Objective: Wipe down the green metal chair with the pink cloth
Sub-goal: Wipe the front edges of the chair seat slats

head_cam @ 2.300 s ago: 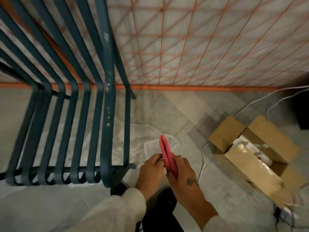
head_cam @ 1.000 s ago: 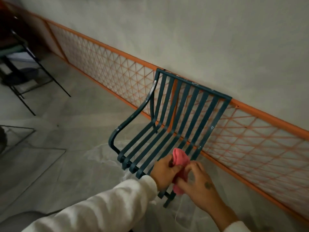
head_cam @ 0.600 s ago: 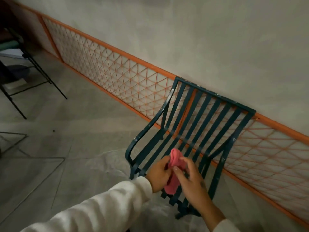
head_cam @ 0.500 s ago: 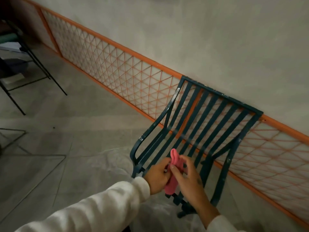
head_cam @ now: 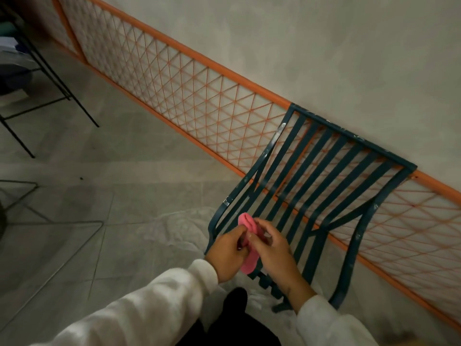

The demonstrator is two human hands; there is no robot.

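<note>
Head view. Both hands meet just below centre frame, toward 6 o'clock. The left hand (head_cam: 228,255) and right hand (head_cam: 272,250) hold the pink cloth (head_cam: 250,260) between them. The cloth is bunched into a narrow upright fold, with one end above the knuckles and the other below.

Left fingers (head_cam: 239,233) are curled round the cloth from its 9 o'clock side. Right fingers are bent and pinch it from its 3 o'clock side.

The cloth sits in front of the front corner of the seat of the green chair (head_cam: 324,186). I cannot tell whether it touches the slats.

The chair fills the 4 o'clock part of the frame, its back against the orange lattice railing (head_cam: 189,78) and the grey wall (head_cam: 324,46). A crumpled clear sheet (head_cam: 174,228) lies on the tiled floor (head_cam: 124,158) beneath it. Thin black stand legs (head_cam: 53,71) show at 10 o'clock.
</note>
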